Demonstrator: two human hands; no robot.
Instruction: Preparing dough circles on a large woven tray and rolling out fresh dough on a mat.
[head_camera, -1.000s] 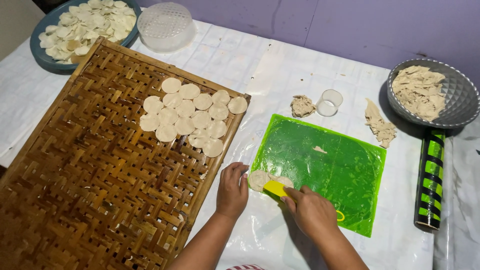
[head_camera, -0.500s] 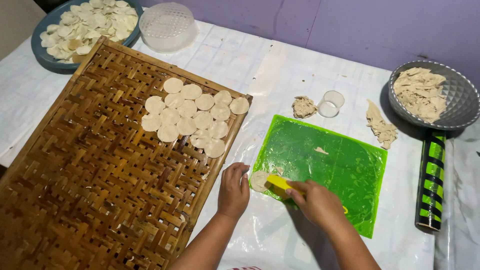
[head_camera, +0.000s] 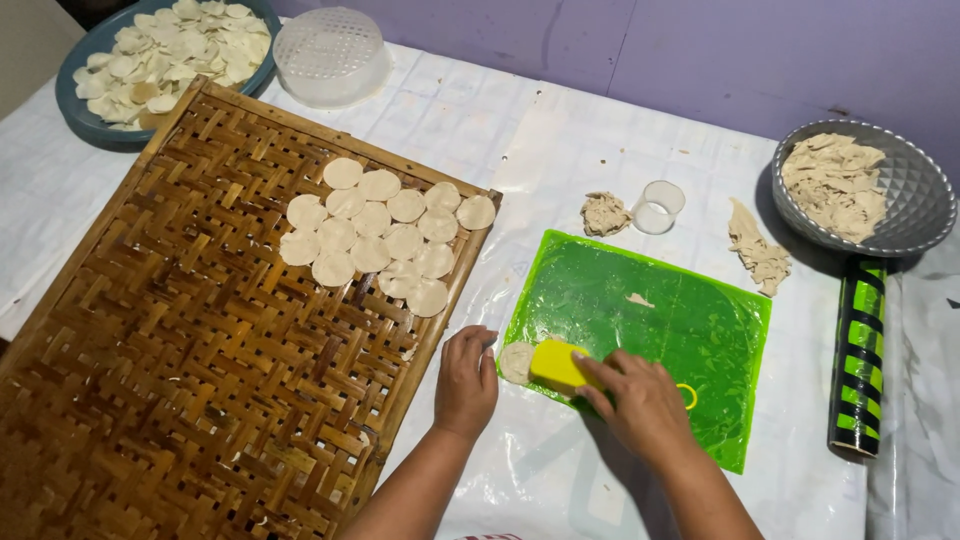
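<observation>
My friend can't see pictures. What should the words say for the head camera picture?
A person's right hand pushes a yellow scraper under a round dough disc at the edge of a green mat, while the left hand rests beside it. To the left, a woven bamboo tray holds a cluster of dough discs.

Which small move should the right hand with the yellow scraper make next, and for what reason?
Probably slide the yellow scraper a little further left under the dough disc. The disc lies flat at the green mat's left edge, the scraper's edge meets it, and the left hand waits beside it, while the right hand grips the scraper.
</observation>
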